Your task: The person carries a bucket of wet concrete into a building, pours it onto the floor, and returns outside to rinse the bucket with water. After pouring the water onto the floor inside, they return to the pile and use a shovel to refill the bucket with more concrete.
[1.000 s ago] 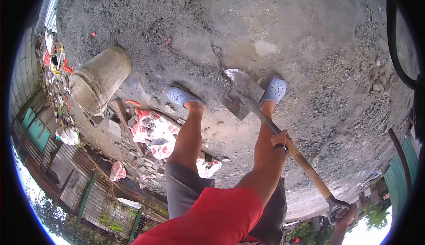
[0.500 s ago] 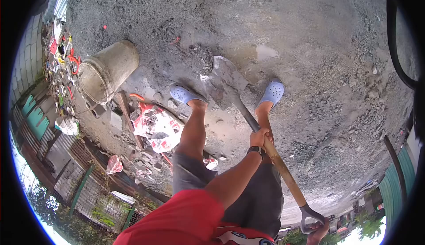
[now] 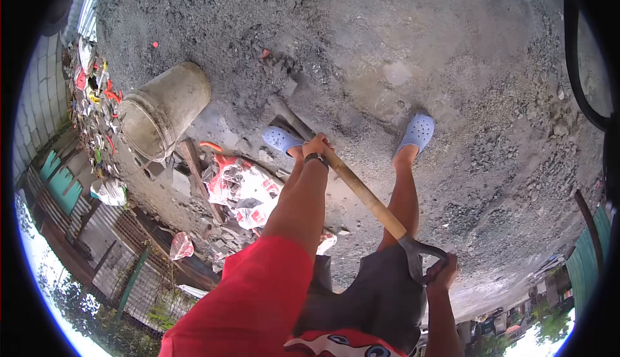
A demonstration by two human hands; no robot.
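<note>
A shovel (image 3: 365, 195) with a wooden shaft crosses in front of my legs. My left hand (image 3: 317, 145), with a dark band on the wrist, is wrapped round the lower part of the shaft. At the other end, my right hand (image 3: 444, 271) grips the dark D-shaped handle. The blade end is past my left foot, at dark clumped gravel (image 3: 274, 66); most of the blade cannot be made out. My feet are in light blue clogs (image 3: 417, 131), set apart on the ground.
To the left a dirty bucket (image 3: 171, 105) lies on its side. Near it are a red and white sack (image 3: 248, 186), a wood piece (image 3: 200, 176) and scattered litter (image 3: 97, 99). A metal-sheet fence (image 3: 97, 228) stands at left. Gravel (image 3: 478, 218) spreads to the right.
The shovel has swung left and forward, its blade moving from between my feet to the gravel past my left foot. Both hands moved left with it, keeping their grip.
</note>
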